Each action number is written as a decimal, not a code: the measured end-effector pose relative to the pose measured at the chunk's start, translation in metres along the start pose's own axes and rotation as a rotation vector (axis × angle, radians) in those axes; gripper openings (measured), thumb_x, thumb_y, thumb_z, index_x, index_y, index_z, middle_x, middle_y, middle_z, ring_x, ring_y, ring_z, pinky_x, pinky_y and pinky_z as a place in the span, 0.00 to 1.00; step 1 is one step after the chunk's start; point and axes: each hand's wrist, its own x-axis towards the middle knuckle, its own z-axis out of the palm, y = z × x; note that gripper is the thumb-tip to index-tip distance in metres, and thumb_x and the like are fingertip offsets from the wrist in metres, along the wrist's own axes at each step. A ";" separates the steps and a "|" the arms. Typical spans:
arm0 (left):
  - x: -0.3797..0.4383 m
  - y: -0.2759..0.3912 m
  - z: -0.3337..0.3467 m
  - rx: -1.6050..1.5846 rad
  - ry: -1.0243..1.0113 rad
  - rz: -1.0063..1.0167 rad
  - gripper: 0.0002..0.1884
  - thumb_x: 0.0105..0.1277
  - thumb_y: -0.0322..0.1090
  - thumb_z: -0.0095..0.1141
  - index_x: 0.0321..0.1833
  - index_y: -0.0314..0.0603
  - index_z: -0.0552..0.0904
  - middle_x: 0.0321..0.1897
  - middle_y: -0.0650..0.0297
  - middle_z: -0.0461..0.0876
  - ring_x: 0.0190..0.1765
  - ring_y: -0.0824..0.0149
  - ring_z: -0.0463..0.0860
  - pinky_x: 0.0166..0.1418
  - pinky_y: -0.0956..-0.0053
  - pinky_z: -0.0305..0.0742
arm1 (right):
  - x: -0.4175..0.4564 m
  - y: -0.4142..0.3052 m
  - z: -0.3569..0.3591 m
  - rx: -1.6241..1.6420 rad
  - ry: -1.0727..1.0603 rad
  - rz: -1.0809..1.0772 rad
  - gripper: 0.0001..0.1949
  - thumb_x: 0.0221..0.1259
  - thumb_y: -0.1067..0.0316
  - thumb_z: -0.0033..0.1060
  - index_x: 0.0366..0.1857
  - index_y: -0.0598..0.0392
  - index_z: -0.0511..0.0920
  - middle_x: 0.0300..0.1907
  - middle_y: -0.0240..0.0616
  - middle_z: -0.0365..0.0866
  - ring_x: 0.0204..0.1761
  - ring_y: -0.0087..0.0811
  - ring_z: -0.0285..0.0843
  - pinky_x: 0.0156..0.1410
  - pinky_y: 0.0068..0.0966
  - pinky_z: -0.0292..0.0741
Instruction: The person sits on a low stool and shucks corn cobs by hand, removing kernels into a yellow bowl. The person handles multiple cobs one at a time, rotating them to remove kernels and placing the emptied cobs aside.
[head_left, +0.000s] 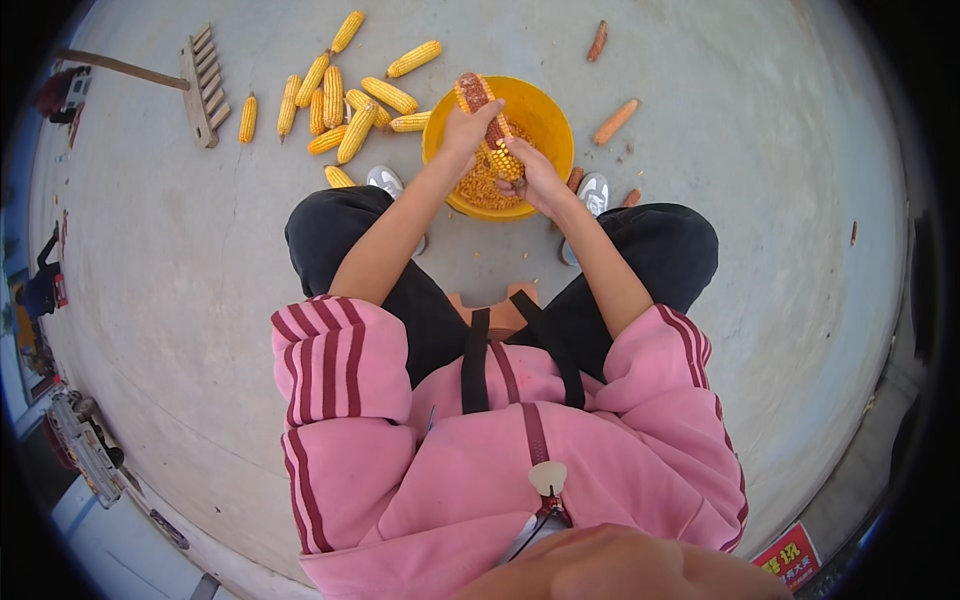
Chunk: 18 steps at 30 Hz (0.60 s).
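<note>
Over a yellow plastic basin (551, 112) I hold a partly shelled corn cob (495, 133), tilted, its far part largely bare and reddish with kernel rows along the edges. My left hand (471, 129) grips the cob's middle, thumb on the bared side. Lower down, my right hand (531, 169) is closed round the near end, where yellow kernels still cover it, with the thumb pressing on them. Loose corn kernels (480, 186) lie in the basin, which stands on the concrete floor between my shoes.
Several unshelled corn cobs (332, 97) lie left of the basin. A wooden rake (199, 90) is farther left. Bare cobs lie to the right, one at the top (597, 40) and another by my right shoe (594, 191). A person (41, 285) is at the far left edge.
</note>
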 end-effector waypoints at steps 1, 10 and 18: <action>-0.002 0.002 0.002 0.018 -0.004 0.032 0.11 0.58 0.33 0.58 0.41 0.37 0.74 0.30 0.62 0.78 0.33 0.71 0.78 0.37 0.76 0.73 | -0.002 -0.001 0.003 -0.003 0.045 -0.001 0.14 0.67 0.52 0.41 0.43 0.50 0.66 0.29 0.31 0.70 0.24 0.25 0.66 0.26 0.20 0.63; 0.002 0.004 0.005 0.115 0.093 0.021 0.11 0.58 0.32 0.58 0.40 0.37 0.74 0.31 0.63 0.77 0.33 0.72 0.77 0.37 0.75 0.72 | 0.006 0.008 0.006 -0.742 0.232 -0.229 0.26 0.61 0.48 0.49 0.53 0.60 0.63 0.39 0.45 0.75 0.37 0.35 0.76 0.37 0.31 0.73; 0.000 -0.007 0.010 -0.059 0.085 0.022 0.10 0.59 0.28 0.55 0.40 0.35 0.70 0.29 0.60 0.76 0.32 0.66 0.80 0.34 0.73 0.75 | 0.011 0.015 0.004 -1.048 0.467 -0.503 0.20 0.64 0.55 0.42 0.48 0.64 0.65 0.39 0.59 0.76 0.42 0.59 0.74 0.46 0.44 0.68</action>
